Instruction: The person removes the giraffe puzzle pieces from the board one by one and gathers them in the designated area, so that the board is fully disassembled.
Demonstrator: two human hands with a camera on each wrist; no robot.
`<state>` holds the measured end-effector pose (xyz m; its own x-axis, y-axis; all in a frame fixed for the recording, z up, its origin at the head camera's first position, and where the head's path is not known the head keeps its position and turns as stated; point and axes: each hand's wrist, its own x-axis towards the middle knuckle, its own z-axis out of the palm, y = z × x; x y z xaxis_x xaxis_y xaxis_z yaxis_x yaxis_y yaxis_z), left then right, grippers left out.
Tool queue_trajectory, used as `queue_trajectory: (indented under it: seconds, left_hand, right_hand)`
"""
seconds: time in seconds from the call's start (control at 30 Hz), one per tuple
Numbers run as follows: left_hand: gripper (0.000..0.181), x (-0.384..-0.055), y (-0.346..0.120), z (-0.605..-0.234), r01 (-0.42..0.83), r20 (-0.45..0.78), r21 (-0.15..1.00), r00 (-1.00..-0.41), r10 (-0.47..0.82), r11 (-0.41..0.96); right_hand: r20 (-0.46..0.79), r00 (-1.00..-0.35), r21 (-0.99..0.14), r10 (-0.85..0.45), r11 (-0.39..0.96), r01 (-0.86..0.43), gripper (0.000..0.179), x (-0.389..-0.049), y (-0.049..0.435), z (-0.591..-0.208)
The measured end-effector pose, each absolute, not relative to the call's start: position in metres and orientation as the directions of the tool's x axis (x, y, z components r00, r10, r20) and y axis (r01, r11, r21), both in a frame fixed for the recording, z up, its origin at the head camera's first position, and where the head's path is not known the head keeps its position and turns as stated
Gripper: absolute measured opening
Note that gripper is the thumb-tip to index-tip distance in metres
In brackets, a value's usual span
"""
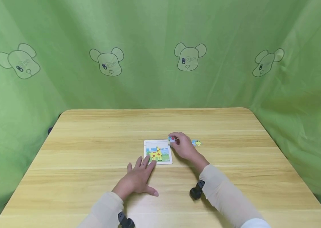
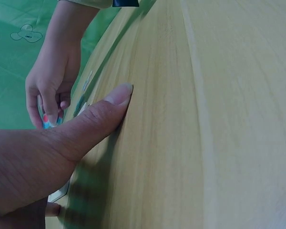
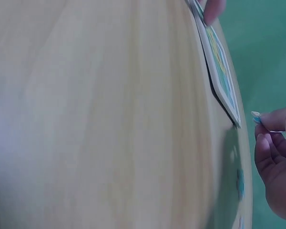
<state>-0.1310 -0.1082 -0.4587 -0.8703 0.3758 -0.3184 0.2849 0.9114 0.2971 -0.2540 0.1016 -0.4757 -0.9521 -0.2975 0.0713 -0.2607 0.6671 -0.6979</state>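
A small puzzle with a white frame (image 1: pixel 158 163) lies on the table and shows a yellow giraffe with red spots; its upper part is bare white. My left hand (image 1: pixel 138 178) is spread flat, fingertips resting on the puzzle's lower left edge, its thumb (image 2: pixel 102 114) stretched out over the wood. At the frame's upper right corner my right hand (image 1: pixel 185 147) pinches a puzzle piece (image 1: pixel 171 139) with a red spot on blue. In the right wrist view that piece (image 3: pixel 256 117) sits between thumb and finger, raised off the table.
A loose blue and yellow puzzle piece (image 1: pixel 197 143) lies on the wooden table (image 1: pixel 92 139) to the right of my right hand. Green cloth (image 1: pixel 154 85) with bear-head outlines hangs behind and beside the table. Black wrist devices (image 1: pixel 196 190) are strapped to both sleeves.
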Motion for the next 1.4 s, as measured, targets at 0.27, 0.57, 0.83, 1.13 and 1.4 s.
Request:
queue_trajectory:
  seconds: [0.27,0.57,0.83,1.13,1.4]
  left_hand:
    - [0.118,-0.13,-0.109,-0.46,0.277,-0.313,0.313,-0.873,0.374,0.908]
    - [0.118,-0.13,-0.11,-0.46,0.285,-0.307,0.314,-0.872,0.381,0.906]
    - [0.118,-0.131,-0.11,-0.459,0.287,-0.311,0.306,-0.871,0.38,0.908]
    - [0.117,-0.13,-0.11,-0.46,0.283,-0.314,0.313,-0.87,0.38,0.907]
    - [0.118,-0.131,-0.11,-0.46,0.284,-0.311,0.312,-0.871,0.38,0.906]
  right_hand:
    - [0.074,-0.959,-0.71,-0.273,0.661,-0.243,0.035,-0.256,0.124,-0.474]
    - [0.072,-0.967,-0.725,-0.243,0.653,-0.218,0.035,-0.256,0.151,-0.468]
    - [0.067,-0.976,-0.731,-0.208,0.656,-0.19,0.038,-0.257,0.172,-0.467]
    - [0.038,-0.989,-0.75,-0.14,0.65,-0.121,0.032,-0.258,0.19,-0.47]
    - [0.036,-0.992,-0.732,-0.121,0.672,-0.108,0.037,-0.256,0.21,-0.474]
